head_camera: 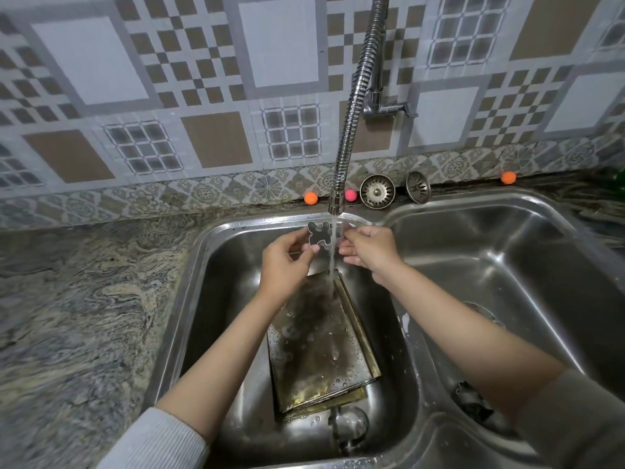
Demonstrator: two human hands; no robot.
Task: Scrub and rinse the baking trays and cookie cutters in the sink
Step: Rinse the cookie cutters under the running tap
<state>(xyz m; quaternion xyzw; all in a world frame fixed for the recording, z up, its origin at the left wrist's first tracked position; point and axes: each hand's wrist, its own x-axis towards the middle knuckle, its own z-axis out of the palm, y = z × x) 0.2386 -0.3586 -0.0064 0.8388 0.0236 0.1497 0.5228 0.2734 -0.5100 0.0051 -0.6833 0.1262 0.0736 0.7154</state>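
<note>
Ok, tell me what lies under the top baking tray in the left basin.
Under the top baking tray, edges of at least one more tray show at its near and right sides. The rest below, and the basin floor there, are covered.

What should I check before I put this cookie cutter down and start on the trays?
1. Water running from the faucet: ok.
2. Cookie cutter gripped by the left hand: ok.
3. Cutter fully under the stream: not ok, the water falls beside its right edge.
4. Right hand free to take a tray: cannot tell, its fingers curl near the stream.
5. Baking trays within reach in the left sink basin: ok, stacked under the stream.
6. Cutter rinsed clean: cannot tell.
</note>
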